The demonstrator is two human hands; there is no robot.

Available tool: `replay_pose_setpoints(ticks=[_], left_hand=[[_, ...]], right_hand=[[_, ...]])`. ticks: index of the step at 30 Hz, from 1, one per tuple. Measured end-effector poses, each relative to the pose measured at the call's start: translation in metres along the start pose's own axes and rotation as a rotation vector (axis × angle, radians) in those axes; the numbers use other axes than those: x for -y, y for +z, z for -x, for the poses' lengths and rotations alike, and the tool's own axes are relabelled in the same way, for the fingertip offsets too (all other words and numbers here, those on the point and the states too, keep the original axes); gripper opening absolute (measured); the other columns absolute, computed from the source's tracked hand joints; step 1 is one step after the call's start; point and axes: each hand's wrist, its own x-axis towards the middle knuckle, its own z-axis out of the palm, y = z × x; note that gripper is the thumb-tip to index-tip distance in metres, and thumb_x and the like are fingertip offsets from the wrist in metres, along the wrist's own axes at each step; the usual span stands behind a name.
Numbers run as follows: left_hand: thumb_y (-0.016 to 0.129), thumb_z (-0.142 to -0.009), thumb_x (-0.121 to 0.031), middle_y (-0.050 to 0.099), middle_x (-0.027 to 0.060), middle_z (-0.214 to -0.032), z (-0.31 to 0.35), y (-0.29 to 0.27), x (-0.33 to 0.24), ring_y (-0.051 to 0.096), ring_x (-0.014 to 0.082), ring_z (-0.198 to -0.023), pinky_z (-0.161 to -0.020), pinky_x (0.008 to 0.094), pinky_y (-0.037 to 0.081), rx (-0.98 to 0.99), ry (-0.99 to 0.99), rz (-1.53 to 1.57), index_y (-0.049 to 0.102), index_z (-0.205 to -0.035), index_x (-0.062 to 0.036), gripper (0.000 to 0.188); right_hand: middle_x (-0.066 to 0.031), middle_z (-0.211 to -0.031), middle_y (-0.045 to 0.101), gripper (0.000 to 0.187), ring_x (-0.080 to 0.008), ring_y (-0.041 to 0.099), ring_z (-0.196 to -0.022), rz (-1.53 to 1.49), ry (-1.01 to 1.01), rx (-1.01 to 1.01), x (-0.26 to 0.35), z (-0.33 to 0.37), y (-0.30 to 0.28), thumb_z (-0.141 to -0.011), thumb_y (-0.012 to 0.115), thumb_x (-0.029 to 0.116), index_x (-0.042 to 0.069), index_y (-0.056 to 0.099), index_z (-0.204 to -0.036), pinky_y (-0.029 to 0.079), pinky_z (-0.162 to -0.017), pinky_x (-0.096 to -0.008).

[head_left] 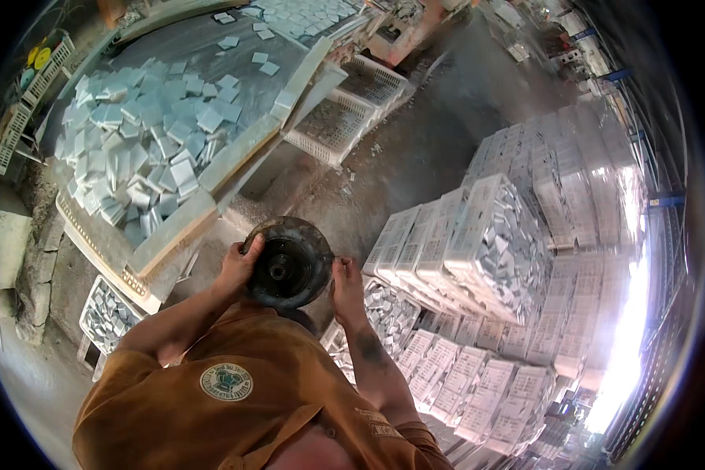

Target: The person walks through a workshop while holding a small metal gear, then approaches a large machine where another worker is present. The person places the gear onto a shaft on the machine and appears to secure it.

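Observation:
A dark, round, wheel-like disc (294, 249) with a deep dish and a raised hub in its middle is held up in front of my chest. My left hand (239, 265) grips its left edge, the thumb over the rim and the other fingers mostly hidden beneath. Close by the disc's right rim is my right hand (348, 288), its fingers curled and pinched together. Whether those fingertips touch the rim or hold something small, I cannot tell.
Ahead on the left, a framed table (247, 160) carries a heap of pale square tiles (153, 149). White plastic baskets (329, 125) sit beyond its right edge. Tall stacks of tile-filled crates (439, 243) rise on my right. Another basket of tiles (110, 313) stands at my left.

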Motion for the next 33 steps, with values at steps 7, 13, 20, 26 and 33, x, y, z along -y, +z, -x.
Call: replay_pose_setpoints(ticks=[7,13,20,26,33], left_hand=[[0.065,-0.086,-0.058,0.061,0.0232,-0.113,-0.061,0.070,-0.078,0.059,0.0243,-0.104,-0.087,0.0330,0.050,-0.163,-0.023,0.156,0.049,-0.124,0.0131,0.082],[0.061,-0.089,-0.057,0.060,0.0200,-0.114,-0.127,0.130,-0.115,0.058,0.0227,-0.105,-0.088,0.0329,0.048,-0.283,-0.022,0.353,0.046,-0.128,0.0106,0.080],[0.063,-0.089,-0.056,0.058,0.0165,-0.112,-0.149,0.197,-0.120,0.057,0.0200,-0.099,-0.084,0.0316,0.049,-0.532,-0.108,0.666,0.045,-0.128,0.0103,0.079],[0.066,-0.086,-0.056,0.054,0.0203,-0.120,-0.149,0.239,-0.060,0.056,0.0213,-0.105,-0.089,0.0329,0.048,-0.687,-0.097,0.807,0.041,-0.131,0.0116,0.085],[0.068,-0.083,-0.058,0.058,0.0201,-0.117,-0.121,0.264,-0.026,0.056,0.0246,-0.108,-0.094,0.0359,0.045,-0.909,-0.182,0.877,0.044,-0.132,0.0097,0.086]], right_hand=[[-0.0072,-0.091,0.056,0.027,-0.0157,0.050,-0.086,0.021,0.224,0.179,0.024,-0.151,-0.024,-0.100,0.050,0.026,0.000,0.056,-0.103,0.042,-0.080,-0.0299],[0.0049,-0.075,0.044,0.022,-0.0030,0.037,-0.063,0.050,0.133,0.413,0.020,-0.293,-0.036,-0.100,0.053,0.030,0.009,0.054,-0.096,0.031,-0.054,-0.0213],[-0.0048,-0.098,0.055,0.031,-0.0151,0.049,-0.094,0.114,0.214,0.810,0.042,-0.396,-0.036,-0.101,0.051,0.031,0.001,0.054,-0.108,0.041,-0.086,-0.0310],[0.0022,-0.085,0.050,0.020,-0.0064,0.044,-0.075,0.184,0.160,0.968,0.018,-0.417,-0.031,-0.100,0.052,0.026,0.007,0.056,-0.103,0.039,-0.067,-0.0230],[0.0054,-0.070,0.044,0.019,-0.0032,0.035,-0.049,0.376,0.241,1.147,-0.029,-0.408,-0.020,-0.100,0.053,0.030,0.011,0.053,-0.103,0.028,-0.043,-0.0212]])
